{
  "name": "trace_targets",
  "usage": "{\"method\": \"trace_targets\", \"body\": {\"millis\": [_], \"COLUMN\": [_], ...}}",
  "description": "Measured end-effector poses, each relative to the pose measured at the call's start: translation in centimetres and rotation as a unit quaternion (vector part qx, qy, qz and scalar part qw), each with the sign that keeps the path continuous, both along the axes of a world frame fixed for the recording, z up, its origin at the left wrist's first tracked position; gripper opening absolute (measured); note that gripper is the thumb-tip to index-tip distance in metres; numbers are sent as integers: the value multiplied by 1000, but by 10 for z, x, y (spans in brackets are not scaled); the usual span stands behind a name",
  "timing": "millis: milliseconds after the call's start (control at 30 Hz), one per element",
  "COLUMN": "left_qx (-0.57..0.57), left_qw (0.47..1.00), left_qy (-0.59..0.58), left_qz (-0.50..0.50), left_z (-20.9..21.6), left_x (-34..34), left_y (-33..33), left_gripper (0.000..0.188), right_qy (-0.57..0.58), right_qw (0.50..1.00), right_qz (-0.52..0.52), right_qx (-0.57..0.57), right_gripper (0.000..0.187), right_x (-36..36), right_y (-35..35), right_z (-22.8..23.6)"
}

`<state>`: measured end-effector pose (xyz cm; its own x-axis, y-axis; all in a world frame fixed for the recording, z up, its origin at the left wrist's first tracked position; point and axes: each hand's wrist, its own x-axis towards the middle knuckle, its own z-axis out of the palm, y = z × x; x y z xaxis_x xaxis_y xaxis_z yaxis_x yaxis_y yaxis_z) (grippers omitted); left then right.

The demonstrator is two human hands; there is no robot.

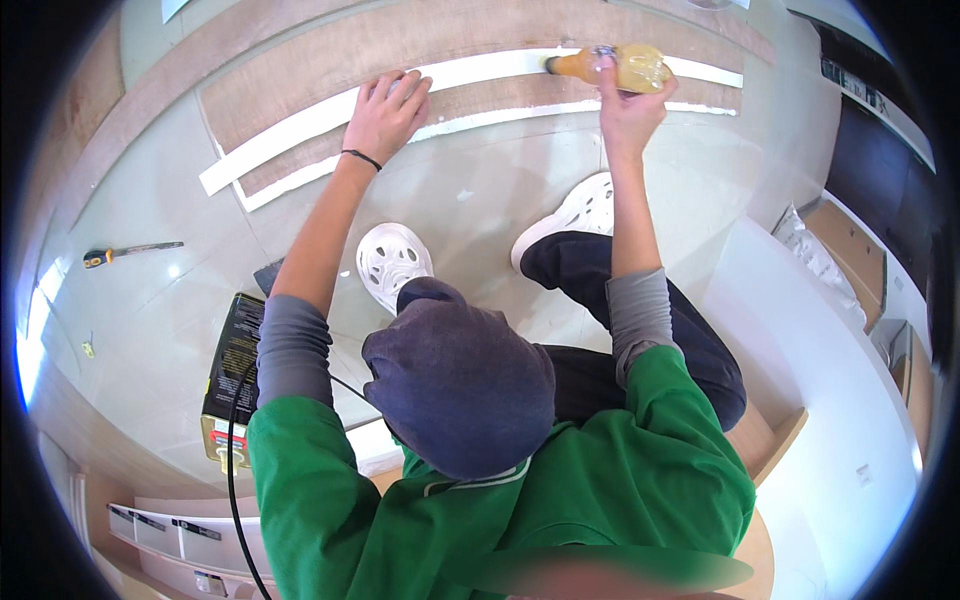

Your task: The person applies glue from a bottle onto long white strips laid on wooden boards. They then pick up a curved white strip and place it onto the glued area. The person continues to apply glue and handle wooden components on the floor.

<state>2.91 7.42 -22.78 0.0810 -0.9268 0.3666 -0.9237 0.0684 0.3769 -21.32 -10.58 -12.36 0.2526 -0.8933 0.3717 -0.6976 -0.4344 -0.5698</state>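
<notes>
- The right hand (pixel 628 108) is clamped around a yellowish bottle (pixel 615 66), laid on its side with its nozzle pointing left onto the long white strip (pixel 480 72) on the far side.
- The left hand (pixel 388 112) lies flat, fingers spread, pressing on the same strip farther left, holding nothing.
- The strip rests on a wooden board (pixel 330 60) on the pale floor.
- A screwdriver (pixel 130 251) lies well apart at far left.
- A dark can (pixel 232 375) stands near the left elbow.
</notes>
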Motion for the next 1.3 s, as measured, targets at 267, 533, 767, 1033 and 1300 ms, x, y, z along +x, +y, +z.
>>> {"method": "trace_targets", "body": {"millis": [267, 533, 767, 1033, 1300], "left_qx": [49, -42, 95, 20, 21], "left_qw": [992, 998, 990, 999, 999], "left_qy": [-94, -45, -98, -29, -28], "left_qz": [-62, -2, -29, -14, -15], "left_z": [-36, -2, -28, 3, 6], "left_x": [-5, -3, -3, 0, -3], "left_y": [1, 16, 11, 0, 4], "left_gripper": [35, 31, 31, 34, 34], "right_qy": [30, 12, 9, -27, -52], "right_qw": [998, 978, 999, 993, 992], "right_qz": [-57, -208, -37, -111, -105], "right_qx": [22, 29, 31, 28, 56], "right_gripper": [39, 68, 43, 68, 68], "right_x": [-41, -29, -31, -22, -27], "right_y": [-60, -26, -35, -54, -43], "right_z": [-8, 12, -14, 12, 14]}}
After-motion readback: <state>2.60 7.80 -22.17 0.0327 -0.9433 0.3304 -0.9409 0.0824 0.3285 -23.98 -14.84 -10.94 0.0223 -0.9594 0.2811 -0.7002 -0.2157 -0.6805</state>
